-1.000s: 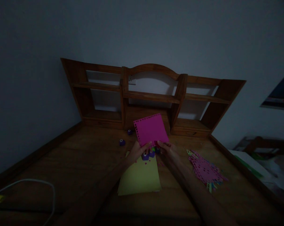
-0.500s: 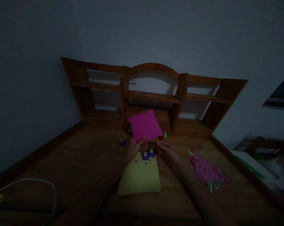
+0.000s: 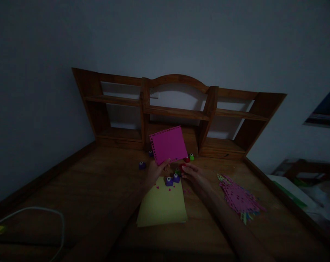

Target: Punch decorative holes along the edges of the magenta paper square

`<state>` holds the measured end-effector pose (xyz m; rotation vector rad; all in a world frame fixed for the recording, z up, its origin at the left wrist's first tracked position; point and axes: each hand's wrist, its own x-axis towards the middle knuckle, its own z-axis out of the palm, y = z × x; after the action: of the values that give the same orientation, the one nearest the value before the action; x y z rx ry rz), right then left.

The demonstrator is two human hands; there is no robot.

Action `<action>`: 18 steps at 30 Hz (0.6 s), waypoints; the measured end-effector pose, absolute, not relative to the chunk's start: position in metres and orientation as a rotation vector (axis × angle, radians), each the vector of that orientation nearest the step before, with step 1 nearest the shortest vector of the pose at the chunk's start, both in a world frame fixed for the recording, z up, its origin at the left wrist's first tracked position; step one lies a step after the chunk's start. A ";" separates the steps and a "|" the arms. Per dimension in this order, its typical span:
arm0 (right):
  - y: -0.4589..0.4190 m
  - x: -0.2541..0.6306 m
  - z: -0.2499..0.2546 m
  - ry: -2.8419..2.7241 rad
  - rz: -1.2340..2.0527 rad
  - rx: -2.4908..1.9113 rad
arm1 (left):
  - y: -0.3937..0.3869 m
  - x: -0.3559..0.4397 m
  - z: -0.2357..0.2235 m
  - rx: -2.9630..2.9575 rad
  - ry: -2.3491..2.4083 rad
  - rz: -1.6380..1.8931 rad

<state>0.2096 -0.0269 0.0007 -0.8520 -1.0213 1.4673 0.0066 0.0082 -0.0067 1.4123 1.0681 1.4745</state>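
Pink paper (image 3: 169,145) looks light and bendy, best held by its edge, where the left hand (image 3: 155,171) pinches; the right hand (image 3: 194,174) grips a red gadget (image 3: 182,166).

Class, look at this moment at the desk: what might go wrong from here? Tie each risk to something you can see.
1. The left hand alone grips the pink sheet near its bottom edge, so the sheet might bend or twist.
2. The right hand, holding a red punch, is close to two purple punches and may knock them.
3. Small pink bits lie on the yellow paper; a passing sleeve or hand could scatter them.
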 end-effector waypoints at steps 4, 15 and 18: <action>-0.029 0.212 0.005 -1.025 1.454 -0.827 | 0.012 0.005 -0.009 1.301 1.045 1.502; -0.032 0.216 0.010 -1.024 1.459 -0.793 | 0.005 0.005 -0.005 1.274 0.988 1.446; -0.029 0.217 0.007 -0.988 1.489 -0.768 | 0.004 0.007 -0.006 1.251 0.983 1.450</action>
<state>0.2170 -0.0287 0.0065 -0.7678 -0.9877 1.4890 0.0066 0.0045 -0.0058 1.2510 0.9835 1.4500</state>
